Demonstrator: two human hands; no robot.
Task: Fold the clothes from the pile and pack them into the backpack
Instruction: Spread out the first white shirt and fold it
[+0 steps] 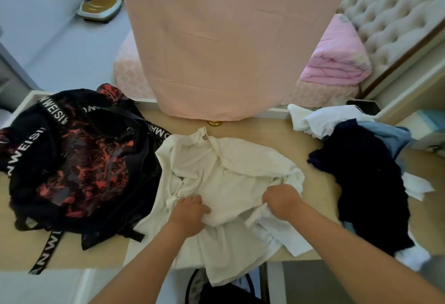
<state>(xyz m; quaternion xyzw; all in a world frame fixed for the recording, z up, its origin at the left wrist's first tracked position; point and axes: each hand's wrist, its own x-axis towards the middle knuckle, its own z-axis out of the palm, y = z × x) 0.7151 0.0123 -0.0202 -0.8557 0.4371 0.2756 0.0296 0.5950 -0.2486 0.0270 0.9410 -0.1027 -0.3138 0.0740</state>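
Two bare forearms enter from the lower edge. The left hand (189, 212) has its fingers curled into a fold of the white garment (228, 171); the right hand (281, 201) grasps a bunched edge of the same garment. The garment is off-white, creased and unfolded, lying at the centre of the wooden table (313, 149), with its lower part hanging over the near edge. The black-and-red backpack (72, 159) lies just to its left. The pile (361, 171) of dark, white and blue clothes lies on the right.
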